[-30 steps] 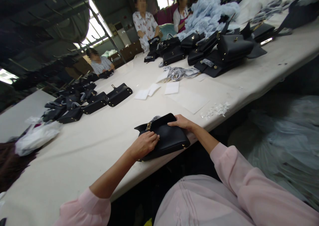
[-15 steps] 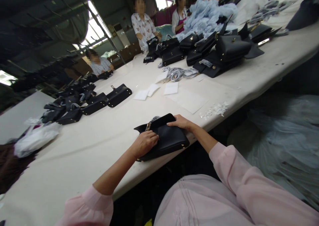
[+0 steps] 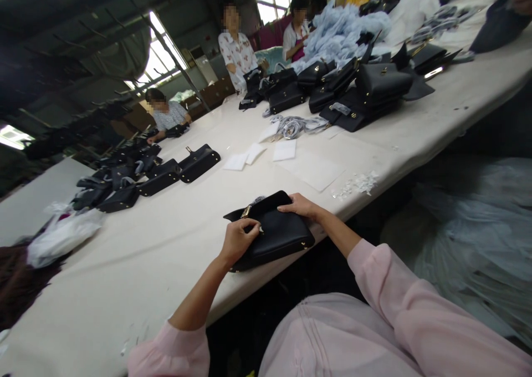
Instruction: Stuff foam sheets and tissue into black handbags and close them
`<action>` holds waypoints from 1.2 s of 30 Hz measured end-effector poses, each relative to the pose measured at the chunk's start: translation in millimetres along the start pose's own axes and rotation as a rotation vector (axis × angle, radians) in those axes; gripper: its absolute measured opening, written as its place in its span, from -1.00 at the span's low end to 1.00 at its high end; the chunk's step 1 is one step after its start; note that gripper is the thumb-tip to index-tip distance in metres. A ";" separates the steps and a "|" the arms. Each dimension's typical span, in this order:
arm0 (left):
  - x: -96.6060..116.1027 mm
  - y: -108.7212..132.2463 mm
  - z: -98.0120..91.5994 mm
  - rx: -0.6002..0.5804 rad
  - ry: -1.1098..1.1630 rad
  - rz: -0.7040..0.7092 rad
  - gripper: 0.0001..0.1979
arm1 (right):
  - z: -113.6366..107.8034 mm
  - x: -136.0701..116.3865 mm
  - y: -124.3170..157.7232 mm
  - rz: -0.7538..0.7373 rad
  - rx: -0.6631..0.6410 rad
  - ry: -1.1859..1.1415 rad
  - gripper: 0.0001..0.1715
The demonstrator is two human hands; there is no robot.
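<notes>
A black handbag (image 3: pixel 282 233) lies at the near edge of the table, its flap raised away from me. My right hand (image 3: pixel 302 206) grips the bag's upper right edge, thumb on the front panel and the other fingers behind. Over the left of the front panel, my left hand (image 3: pixel 240 239) is closed in a pinch right beside a small gold clasp (image 3: pixel 261 230). What sits between those fingertips is too small to make out. A gold buckle piece (image 3: pixel 246 212) shows on the flap above that hand.
White paper squares (image 3: pixel 285 150) and small white scraps (image 3: pixel 361 184) lie beyond the bag. Coiled wrapped straps (image 3: pixel 293 126) and piled black bags (image 3: pixel 384 83) are farther back. More bags (image 3: pixel 199 163) line the left. A white plastic bundle (image 3: pixel 64 235) rests there. Co-workers stand across the table.
My left hand has drawn back slightly to the left and turned more upright, uncovering the gold clasp. My right hand and the handbag stay in place.
</notes>
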State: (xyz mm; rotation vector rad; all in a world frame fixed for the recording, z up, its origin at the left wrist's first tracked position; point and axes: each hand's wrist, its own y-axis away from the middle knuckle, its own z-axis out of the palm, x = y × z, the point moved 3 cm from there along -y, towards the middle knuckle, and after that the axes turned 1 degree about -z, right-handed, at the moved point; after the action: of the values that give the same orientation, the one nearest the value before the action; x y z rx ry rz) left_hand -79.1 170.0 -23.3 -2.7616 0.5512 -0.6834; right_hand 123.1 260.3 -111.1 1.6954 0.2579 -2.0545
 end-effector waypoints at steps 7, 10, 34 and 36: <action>-2.1 11.0 -12.4 -0.042 0.050 0.234 -0.80 | 1.1 -0.5 1.7 0.010 0.005 -0.015 -0.51; 7.5 11.7 -12.5 -0.090 -0.105 0.413 -0.77 | 1.2 0.1 1.3 0.009 -0.003 -0.024 -0.49; -38.3 -24.8 25.9 -0.160 0.387 -0.461 -0.79 | 1.0 2.7 -2.7 -0.063 0.006 0.079 -0.56; -46.4 -33.5 30.6 -0.124 0.394 -0.506 -0.82 | 1.4 3.1 -3.8 -0.085 0.039 0.118 -0.57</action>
State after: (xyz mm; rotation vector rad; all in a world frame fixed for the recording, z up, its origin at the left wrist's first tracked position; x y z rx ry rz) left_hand -92.1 223.6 -57.4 -2.9116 -0.0594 -1.3634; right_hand 119.8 262.3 -114.4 1.8623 0.3361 -2.0342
